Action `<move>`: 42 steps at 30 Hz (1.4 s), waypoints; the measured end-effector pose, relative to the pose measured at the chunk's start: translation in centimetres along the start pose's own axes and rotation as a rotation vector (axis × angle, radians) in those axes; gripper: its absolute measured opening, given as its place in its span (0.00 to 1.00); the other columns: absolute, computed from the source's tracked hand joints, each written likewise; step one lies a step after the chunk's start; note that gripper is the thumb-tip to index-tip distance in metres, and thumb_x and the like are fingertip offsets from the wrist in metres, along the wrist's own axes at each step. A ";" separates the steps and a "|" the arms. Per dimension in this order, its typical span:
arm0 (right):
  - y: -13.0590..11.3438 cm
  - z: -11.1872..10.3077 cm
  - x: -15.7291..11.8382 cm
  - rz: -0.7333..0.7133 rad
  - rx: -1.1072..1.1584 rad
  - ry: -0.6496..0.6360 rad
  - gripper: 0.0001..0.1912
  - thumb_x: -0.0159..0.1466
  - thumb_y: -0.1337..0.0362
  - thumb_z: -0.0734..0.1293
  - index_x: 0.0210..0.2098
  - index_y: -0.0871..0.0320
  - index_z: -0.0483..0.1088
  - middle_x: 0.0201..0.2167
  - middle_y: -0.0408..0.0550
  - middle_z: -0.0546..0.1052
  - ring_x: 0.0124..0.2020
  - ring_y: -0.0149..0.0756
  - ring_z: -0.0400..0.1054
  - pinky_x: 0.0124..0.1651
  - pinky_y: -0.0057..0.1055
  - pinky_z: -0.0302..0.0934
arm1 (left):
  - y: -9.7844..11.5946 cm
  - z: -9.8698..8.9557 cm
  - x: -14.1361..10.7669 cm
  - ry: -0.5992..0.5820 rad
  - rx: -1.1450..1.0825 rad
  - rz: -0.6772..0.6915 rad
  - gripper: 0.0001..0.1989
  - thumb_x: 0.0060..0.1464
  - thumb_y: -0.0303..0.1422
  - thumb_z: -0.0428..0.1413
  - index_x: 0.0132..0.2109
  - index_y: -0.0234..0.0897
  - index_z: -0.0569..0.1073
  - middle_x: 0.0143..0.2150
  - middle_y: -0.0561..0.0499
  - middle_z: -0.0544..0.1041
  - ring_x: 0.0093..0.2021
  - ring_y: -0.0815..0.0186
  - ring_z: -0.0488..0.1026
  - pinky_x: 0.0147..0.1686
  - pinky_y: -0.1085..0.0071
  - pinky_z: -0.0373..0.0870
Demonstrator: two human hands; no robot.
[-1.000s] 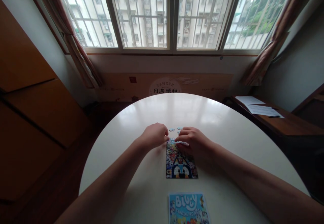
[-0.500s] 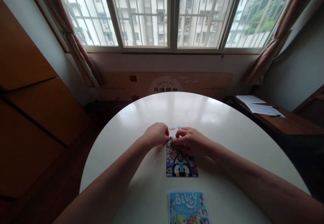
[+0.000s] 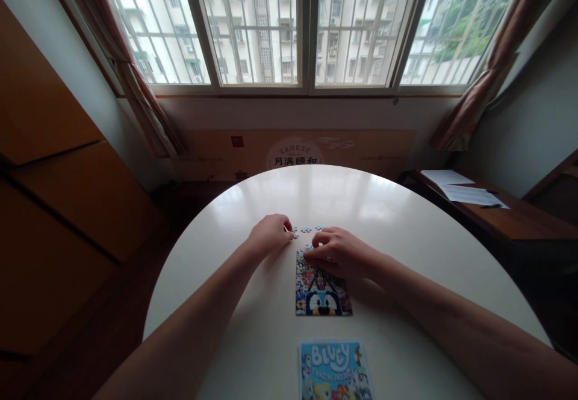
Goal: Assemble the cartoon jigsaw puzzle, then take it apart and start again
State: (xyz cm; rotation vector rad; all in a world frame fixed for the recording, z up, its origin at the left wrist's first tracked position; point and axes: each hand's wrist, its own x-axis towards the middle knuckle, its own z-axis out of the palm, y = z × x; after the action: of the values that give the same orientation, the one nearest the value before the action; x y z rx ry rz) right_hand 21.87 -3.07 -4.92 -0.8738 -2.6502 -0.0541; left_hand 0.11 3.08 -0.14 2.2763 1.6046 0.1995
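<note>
A small, mostly assembled jigsaw puzzle (image 3: 323,300) with a blue dog face lies on the table. Loose pale-blue puzzle pieces (image 3: 306,229) are scattered just beyond its far edge. My left hand (image 3: 271,234) is at the left end of these pieces, fingers bent and closed around a small piece (image 3: 295,236) at the fingertips. My right hand (image 3: 338,252) rests over the puzzle's upper right part. Its fingers are bent but apart, the tips touching the surface near the top edge. The puzzle's upper right corner is hidden beneath this hand.
The round white table (image 3: 217,303) has a curved far edge. Closer to me lies a blue Bluey picture card (image 3: 334,367). A wooden side desk (image 3: 533,219) with white papers (image 3: 472,195) stands to the right. Beyond the table is a barred window (image 3: 257,32).
My left hand has moved up and left, from the puzzle's top left corner to the loose pieces, uncovering some. My right hand has stayed nearly still on the puzzle.
</note>
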 end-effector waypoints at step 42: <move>-1.8 -2.5 0.3 0.073 -0.058 -0.118 0.11 0.68 0.58 0.65 0.48 0.45 0.77 0.39 0.44 0.78 0.34 0.30 0.68 0.38 0.31 0.54 | 0.8 -0.7 -0.7 -0.469 -0.282 0.010 0.07 0.43 0.31 0.62 0.33 0.35 0.77 0.25 0.51 0.76 0.27 0.66 0.72 0.24 0.74 0.63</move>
State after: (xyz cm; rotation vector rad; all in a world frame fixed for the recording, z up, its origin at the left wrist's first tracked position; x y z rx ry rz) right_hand 21.38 -4.76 -2.36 -1.0208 -2.7348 -0.0636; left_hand 0.32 2.33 0.86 1.9337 1.2361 -0.0966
